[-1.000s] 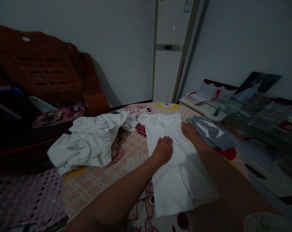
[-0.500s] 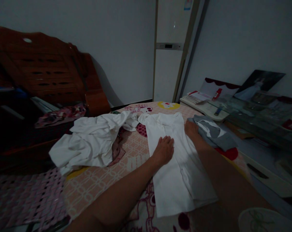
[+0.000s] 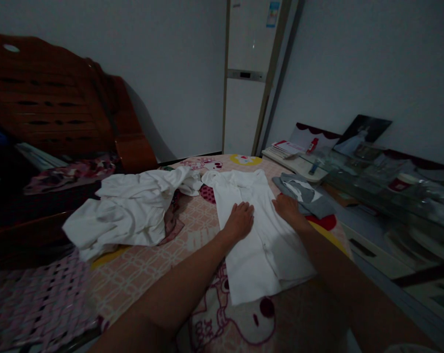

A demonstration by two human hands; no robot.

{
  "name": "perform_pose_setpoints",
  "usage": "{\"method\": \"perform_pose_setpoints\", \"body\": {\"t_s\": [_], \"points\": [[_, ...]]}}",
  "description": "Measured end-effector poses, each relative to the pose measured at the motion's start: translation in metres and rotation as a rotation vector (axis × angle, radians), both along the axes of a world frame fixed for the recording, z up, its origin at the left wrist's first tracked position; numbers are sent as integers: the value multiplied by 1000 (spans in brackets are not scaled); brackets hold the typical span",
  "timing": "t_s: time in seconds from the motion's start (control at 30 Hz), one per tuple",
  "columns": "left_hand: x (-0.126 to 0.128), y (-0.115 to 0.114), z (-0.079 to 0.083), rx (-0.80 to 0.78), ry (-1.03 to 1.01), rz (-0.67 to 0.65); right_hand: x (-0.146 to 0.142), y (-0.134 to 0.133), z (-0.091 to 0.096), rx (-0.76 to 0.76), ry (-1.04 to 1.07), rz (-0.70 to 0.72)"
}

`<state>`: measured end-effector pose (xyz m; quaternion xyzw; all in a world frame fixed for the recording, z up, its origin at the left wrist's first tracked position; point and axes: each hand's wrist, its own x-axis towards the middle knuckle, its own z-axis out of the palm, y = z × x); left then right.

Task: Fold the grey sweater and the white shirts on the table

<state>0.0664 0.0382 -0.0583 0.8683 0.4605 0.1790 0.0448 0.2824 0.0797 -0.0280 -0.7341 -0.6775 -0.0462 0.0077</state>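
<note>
A white shirt lies folded lengthwise on a pink patterned bed sheet. My left hand rests flat on the shirt's left half, fingers stretched out. My right hand lies flat on its right edge, fingers extended, beside a folded grey garment. Neither hand holds anything. A crumpled white garment lies to the left of the shirt.
A dark wooden headboard stands at the left with a floral cloth below it. A tall white cabinet stands at the back. At the right, a low shelf carries papers, a framed picture and glassware.
My right hand has slid back along the shirt's right edge toward me. The left hand stays flat on the shirt. The view has shifted a little to the right.
</note>
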Motion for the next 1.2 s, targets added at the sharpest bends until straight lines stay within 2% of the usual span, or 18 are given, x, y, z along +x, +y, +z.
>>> {"method": "perform_pose_setpoints", "body": {"t_s": [0.23,0.37,0.43,0.57,0.67,0.77,0.87,1.0,1.1,1.2], "points": [[-2,1,-1,14,3,-9,-1,-5,4,38,33,-107],[-3,1,2,-9,-20,-2,-5,-14,9,55,45,-110],[-5,0,4,1,-49,-56,-9,-25,8,95,40,-68],[-7,-2,5,11,5,-309,-11,-45,-4,113,36,154],[-6,-3,6,-28,70,-328,-1,-51,-10,87,94,185],[-5,-3,7,-44,87,-317,13,-60,-5,91,140,192],[-7,-2,6,-41,75,-322,26,-80,6,129,198,124],[-9,-1,8,-14,-14,-341,37,-117,12,163,232,-140],[-7,-9,23,-47,-148,-386,39,-137,8,143,198,-228],[2,-34,44,-169,-159,-488,37,-148,5,119,183,-180]]}}
